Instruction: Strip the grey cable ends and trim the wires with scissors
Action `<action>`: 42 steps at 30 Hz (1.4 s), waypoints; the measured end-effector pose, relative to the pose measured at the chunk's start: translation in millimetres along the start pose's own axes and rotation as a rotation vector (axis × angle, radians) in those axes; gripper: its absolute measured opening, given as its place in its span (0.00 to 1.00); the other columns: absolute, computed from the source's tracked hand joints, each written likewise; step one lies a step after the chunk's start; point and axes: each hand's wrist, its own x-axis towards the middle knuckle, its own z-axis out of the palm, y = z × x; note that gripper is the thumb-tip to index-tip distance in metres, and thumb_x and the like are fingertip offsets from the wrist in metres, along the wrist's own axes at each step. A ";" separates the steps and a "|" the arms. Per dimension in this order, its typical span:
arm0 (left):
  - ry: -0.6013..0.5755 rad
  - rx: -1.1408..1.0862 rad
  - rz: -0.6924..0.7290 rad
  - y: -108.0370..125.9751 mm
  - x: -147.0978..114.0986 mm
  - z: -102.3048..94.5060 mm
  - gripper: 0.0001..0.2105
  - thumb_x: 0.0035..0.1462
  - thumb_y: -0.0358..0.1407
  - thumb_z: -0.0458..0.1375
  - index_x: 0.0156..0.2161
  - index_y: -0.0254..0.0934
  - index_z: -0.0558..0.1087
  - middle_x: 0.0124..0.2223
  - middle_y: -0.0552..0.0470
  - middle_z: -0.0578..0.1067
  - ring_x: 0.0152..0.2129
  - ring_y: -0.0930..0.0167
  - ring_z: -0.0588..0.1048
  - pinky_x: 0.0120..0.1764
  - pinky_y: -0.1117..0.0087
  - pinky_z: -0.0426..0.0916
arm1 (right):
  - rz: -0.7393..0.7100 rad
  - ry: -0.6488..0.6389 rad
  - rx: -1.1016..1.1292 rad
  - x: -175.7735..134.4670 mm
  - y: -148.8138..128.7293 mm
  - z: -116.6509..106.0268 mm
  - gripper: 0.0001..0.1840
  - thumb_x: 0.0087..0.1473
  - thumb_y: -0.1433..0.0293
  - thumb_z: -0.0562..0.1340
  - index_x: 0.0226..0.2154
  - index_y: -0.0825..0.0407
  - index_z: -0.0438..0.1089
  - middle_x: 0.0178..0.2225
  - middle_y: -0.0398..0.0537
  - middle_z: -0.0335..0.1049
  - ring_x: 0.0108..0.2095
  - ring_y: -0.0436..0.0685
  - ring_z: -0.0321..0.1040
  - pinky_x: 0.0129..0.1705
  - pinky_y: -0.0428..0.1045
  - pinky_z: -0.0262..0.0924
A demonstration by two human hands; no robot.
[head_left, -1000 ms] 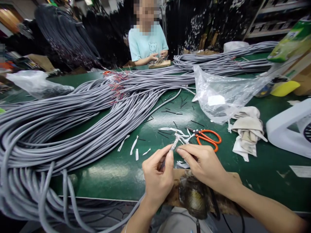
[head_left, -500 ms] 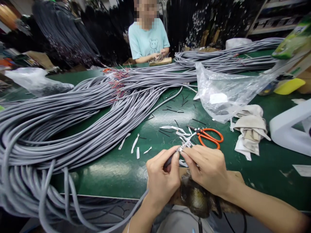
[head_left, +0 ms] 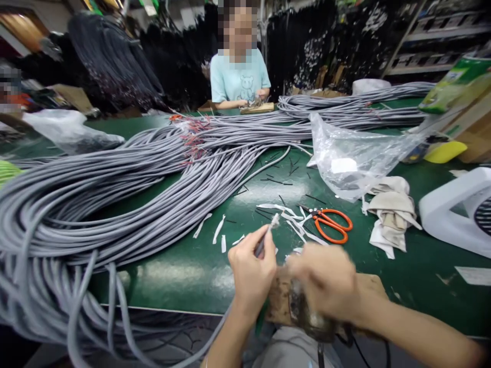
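Observation:
My left hand (head_left: pixel 251 266) is closed around a grey cable (head_left: pixel 261 244), pinched between thumb and fingers. The cable's frayed, whitish-silver end (head_left: pixel 274 221) points up and away from me. Low on the right, my right hand (head_left: pixel 326 278) is smeared by motion, so its fingers and anything in them cannot be made out. It hangs over a dark, brownish, rounded device (head_left: pixel 303 312) on a worn wooden board (head_left: pixel 278 301), partly covering both. Beyond the hands lie orange-handled scissors (head_left: pixel 333 225) with blades apart, among white strips (head_left: pixel 295 223).
A large bundle of grey cables (head_left: pixel 126 214) fills the left of the green table (head_left: pixel 169 283). To the right are a clear plastic bag (head_left: pixel 345 153), a crumpled cloth (head_left: pixel 393 209) and a white plastic container (head_left: pixel 452 214). A co-worker (head_left: pixel 241 82) sits opposite.
My right hand has come off the cable end and moved down toward me, over the device. My left hand still grips the cable. The view has tilted up slightly.

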 end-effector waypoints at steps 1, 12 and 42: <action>-0.007 -0.055 -0.034 -1.1 -0.3 0.1 0.08 0.52 0.32 0.56 0.37 0.34 0.76 0.32 0.48 0.78 0.25 0.71 0.75 0.29 0.74 0.70 | 0.063 0.007 -0.015 0.9 3.2 -0.4 0.12 0.55 0.75 0.53 0.25 0.54 0.68 0.20 0.45 0.69 0.22 0.49 0.63 0.28 0.45 0.55; 0.015 -0.124 0.072 -0.4 -10.6 -0.9 0.08 0.48 0.28 0.59 0.36 0.35 0.75 0.30 0.52 0.75 0.23 0.74 0.73 0.28 0.75 0.68 | 0.220 -0.011 0.005 10.3 11.3 1.4 0.09 0.54 0.73 0.56 0.26 0.55 0.69 0.22 0.45 0.69 0.24 0.49 0.63 0.29 0.45 0.54; -0.139 -0.254 -0.167 5.3 -8.2 -5.9 0.11 0.55 0.38 0.52 0.32 0.33 0.72 0.21 0.54 0.68 0.16 0.77 0.64 0.19 0.77 0.58 | 0.280 -0.085 0.022 13.7 11.0 -6.0 0.11 0.54 0.70 0.56 0.25 0.54 0.71 0.23 0.45 0.70 0.25 0.49 0.64 0.30 0.45 0.54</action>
